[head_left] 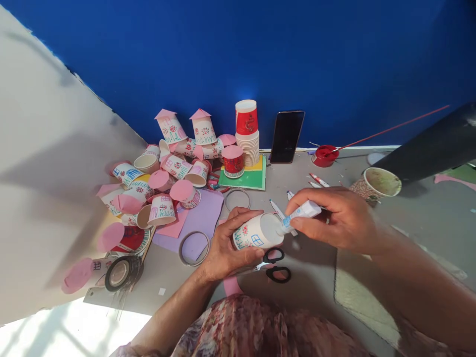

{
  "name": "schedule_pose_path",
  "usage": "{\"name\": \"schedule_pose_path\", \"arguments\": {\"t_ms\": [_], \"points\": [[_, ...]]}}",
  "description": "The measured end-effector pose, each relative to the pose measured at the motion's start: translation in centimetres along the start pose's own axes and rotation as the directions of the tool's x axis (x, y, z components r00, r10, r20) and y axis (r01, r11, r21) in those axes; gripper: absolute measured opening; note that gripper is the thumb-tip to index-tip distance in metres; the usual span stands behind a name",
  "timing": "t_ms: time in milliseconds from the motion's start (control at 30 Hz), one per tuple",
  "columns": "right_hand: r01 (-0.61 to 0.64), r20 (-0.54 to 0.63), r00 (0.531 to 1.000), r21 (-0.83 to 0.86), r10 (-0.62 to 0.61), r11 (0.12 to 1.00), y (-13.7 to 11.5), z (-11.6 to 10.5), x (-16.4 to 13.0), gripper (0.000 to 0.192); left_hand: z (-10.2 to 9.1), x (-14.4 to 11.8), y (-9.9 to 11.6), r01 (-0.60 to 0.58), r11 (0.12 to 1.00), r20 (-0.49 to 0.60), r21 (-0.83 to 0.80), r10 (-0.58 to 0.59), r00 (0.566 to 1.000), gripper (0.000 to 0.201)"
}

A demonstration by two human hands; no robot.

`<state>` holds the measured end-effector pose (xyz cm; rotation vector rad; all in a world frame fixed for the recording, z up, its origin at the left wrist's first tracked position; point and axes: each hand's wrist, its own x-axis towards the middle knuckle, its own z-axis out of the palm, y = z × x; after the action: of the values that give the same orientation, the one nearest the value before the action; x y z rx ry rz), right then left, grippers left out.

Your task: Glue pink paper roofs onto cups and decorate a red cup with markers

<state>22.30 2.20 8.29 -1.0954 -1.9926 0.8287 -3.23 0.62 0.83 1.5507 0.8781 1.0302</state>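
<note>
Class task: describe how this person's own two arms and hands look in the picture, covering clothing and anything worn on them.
Both forearms are bare. The left hand and right hand wear no gloves; no ring, watch or bracelet shows. A floral patterned garment in pink, brown and cream lies at the bottom edge between the arms; whether it has sleeves cannot be told.

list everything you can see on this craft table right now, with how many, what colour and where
decorated cup: one, white with drawings, on its side in the left hand
glue tube: one, white, tip at the cup's base
scissors: one, black handles, under the cup
finished cups: many, white with pink tops, heaped at left
cup stack: one, red on top, by the wall
phone: one, black, leaning on the blue wall
paint dish: one, red, with a brush
tape roll: one, dark, near left
left hand: grips the cup
right hand: holds the tube
</note>
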Motion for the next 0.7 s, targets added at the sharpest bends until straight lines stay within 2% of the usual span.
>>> {"name": "schedule_pose_path", "arguments": {"t_ms": [100,200,400,567,700], "points": [[0.013,-0.1,0.995,-0.043,-0.017,0.999,-0.1,-0.3,0.1,0.004,-0.1,0.1,0.0,0.017,0.996,0.012,-0.084,-0.016,1.0,0.066],[0.034,-0.139,0.989,-0.056,-0.042,0.998,-0.1,-0.4,0.1,0.003,-0.2,0.1,0.0,0.034,0.993,0.006,-0.115,-0.034,0.999,0.065],[0.09,-0.064,0.993,-0.135,-0.099,0.987,0.2,-0.2,-0.2,0.006,-0.3,-0.1,0.1,0.018,0.999,-0.015,-0.035,-0.018,1.0,0.066],[0.082,0.0,0.997,-0.039,-0.082,0.996,-0.3,0.2,-0.6,0.006,-0.1,-0.2,0.2,0.02,0.996,-0.032,0.083,-0.017,0.999,0.066],[0.124,-0.033,0.992,0.027,-0.123,0.992,-0.7,0.7,-0.6,0.005,0.2,-0.3,0.0,-0.03,0.986,-0.001,0.167,0.031,1.0,0.065]]}}
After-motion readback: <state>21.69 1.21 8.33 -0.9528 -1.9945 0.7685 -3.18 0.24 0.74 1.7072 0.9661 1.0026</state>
